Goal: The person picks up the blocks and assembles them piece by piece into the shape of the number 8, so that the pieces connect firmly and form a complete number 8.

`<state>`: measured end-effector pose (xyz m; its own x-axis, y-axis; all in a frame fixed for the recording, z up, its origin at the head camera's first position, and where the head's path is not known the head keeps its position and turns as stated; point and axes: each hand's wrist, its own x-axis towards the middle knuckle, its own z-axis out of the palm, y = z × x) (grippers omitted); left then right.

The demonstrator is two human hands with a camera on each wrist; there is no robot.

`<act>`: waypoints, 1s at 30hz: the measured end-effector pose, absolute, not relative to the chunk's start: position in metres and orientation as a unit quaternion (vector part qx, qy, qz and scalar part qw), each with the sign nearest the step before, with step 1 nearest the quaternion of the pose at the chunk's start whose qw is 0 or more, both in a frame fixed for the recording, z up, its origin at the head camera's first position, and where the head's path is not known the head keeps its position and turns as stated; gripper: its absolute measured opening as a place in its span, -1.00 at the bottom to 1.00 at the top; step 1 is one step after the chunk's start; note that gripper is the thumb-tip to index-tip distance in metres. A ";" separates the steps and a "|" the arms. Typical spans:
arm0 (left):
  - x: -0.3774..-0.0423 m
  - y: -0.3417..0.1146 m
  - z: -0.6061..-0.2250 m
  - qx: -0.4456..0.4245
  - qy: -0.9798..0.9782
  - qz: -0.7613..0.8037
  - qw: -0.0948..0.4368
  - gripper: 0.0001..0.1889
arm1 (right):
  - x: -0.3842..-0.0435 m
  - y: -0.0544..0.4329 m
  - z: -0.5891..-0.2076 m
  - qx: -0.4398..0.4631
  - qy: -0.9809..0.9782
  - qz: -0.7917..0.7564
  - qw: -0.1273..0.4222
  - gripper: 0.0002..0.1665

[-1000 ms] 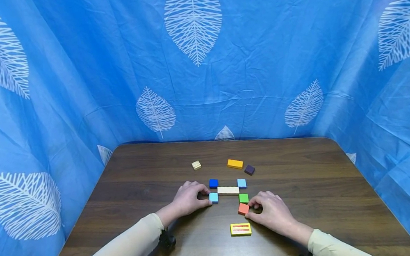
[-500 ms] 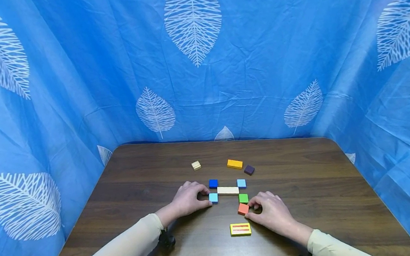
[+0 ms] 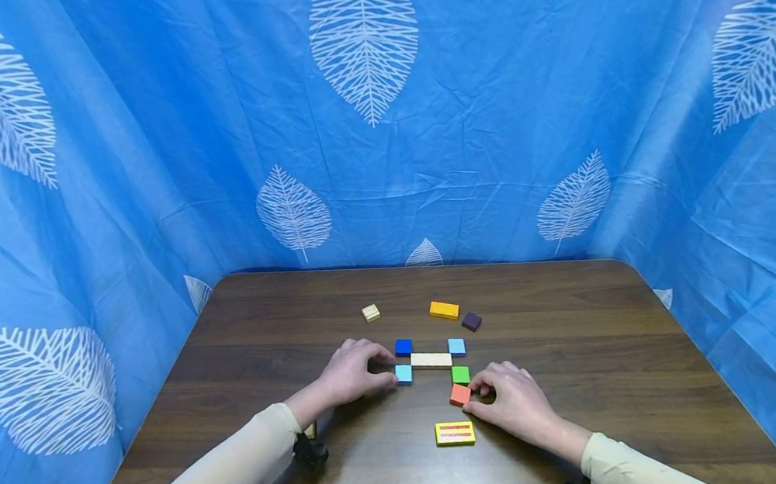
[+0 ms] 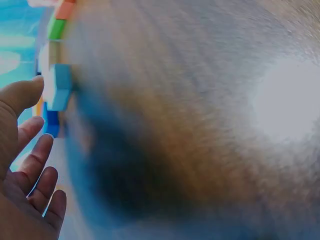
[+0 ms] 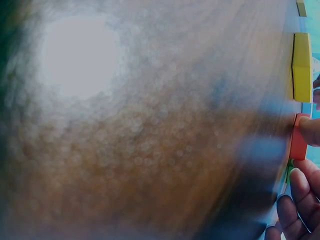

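My left hand (image 3: 357, 371) is beside a light blue block (image 3: 404, 374), thumb and fingers spread. In the left wrist view a small gap shows between the thumb (image 4: 31, 92) and that block (image 4: 61, 87). With thumb and index finger, my right hand (image 3: 512, 400) pinches an orange-red block (image 3: 460, 395), which sits slightly turned below a green block (image 3: 460, 375). A long cream block (image 3: 430, 360) lies between these two groups. At its far corners are a dark blue block (image 3: 403, 346) and another light blue block (image 3: 456, 347).
A yellow block with red stripes (image 3: 455, 433) lies nearer the front of the brown table (image 3: 397, 483). Farther back are a small cream block (image 3: 371, 313), an orange-yellow block (image 3: 444, 310) and a dark purple block (image 3: 471, 321). The left wrist partly hides another pale block (image 3: 310, 430).
My left hand has drawn slightly left, off the light blue block, uncovering a pale block by the wrist. The right hand stays at the orange-red block.
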<state>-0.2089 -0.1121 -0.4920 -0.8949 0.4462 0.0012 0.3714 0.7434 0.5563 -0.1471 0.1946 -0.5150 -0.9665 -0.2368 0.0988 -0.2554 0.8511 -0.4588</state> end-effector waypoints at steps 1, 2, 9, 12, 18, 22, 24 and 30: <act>-0.209 -0.113 -0.489 0.216 0.931 0.288 0.065 -0.67 | -0.147 0.195 -0.515 0.128 -0.962 0.242 0.019 -0.71; -0.210 -0.115 -0.487 0.212 0.930 0.292 0.061 -0.67 | -0.147 0.195 -0.515 0.128 -0.962 0.242 0.020 -0.71; -0.205 -0.131 -0.466 0.170 0.934 0.310 0.047 -0.68 | -0.147 0.194 -0.515 0.124 -0.962 0.242 0.019 -0.71; -0.201 -0.142 -0.462 0.157 0.936 0.313 0.041 -0.67 | -0.147 0.193 -0.515 0.124 -0.962 0.241 0.021 -0.71; -0.185 -0.169 -0.460 0.163 0.938 0.307 0.022 -0.67 | -0.146 0.193 -0.514 0.127 -0.961 0.242 0.024 -0.71; -0.174 -0.189 -0.463 0.168 0.941 0.294 0.011 -0.68 | -0.146 0.193 -0.514 0.128 -0.961 0.244 0.024 -0.72; -0.169 -0.198 -0.464 0.166 0.944 0.286 0.010 -0.68 | -0.146 0.193 -0.514 0.127 -0.961 0.243 0.026 -0.71; -0.154 -0.225 -0.466 0.143 0.946 0.289 0.042 -0.65 | -0.146 0.193 -0.516 0.127 -0.961 0.246 0.025 -0.71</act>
<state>-0.1539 -0.2251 -0.4664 -0.9557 0.2943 0.0026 0.2453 0.7917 0.5595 -0.1462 0.1927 -0.5165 -0.9665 -0.2314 0.1108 -0.2561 0.8465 -0.4667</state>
